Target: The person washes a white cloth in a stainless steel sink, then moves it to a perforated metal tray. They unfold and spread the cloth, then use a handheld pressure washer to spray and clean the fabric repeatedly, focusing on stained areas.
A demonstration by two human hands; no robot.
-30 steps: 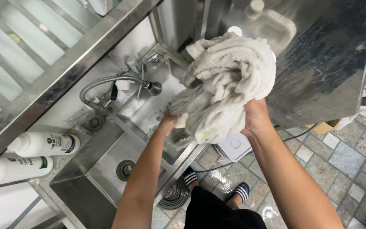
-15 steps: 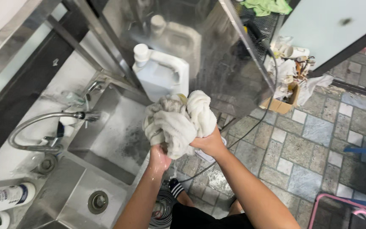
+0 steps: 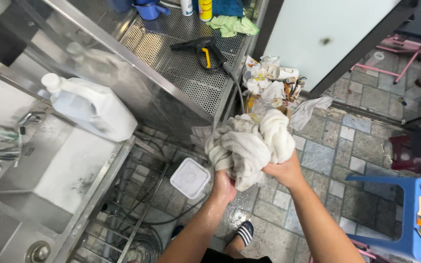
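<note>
I hold a bunched, wet white towel [image 3: 249, 146] in both hands in front of me, above the tiled floor. My left hand [image 3: 222, 187] grips its lower left part from below. My right hand [image 3: 284, 171] grips the lower right part. Both forearms are wet. The towel hangs to the right of the steel sink [image 3: 49, 195], clear of it, and water shines on the tiles beneath it.
A white plastic jug [image 3: 91, 107] stands on the counter by the sink. A white square lidded tub [image 3: 190, 178] sits on the floor. A perforated steel shelf [image 3: 171, 53] holds a spray gun [image 3: 200, 48]. A rubbish pile [image 3: 271, 80] lies ahead; a blue stool [image 3: 415, 214] stands right.
I have carried the towel from over the sink to the right, out above the floor, and my view has swung right with it. Both hands kept their grip.
</note>
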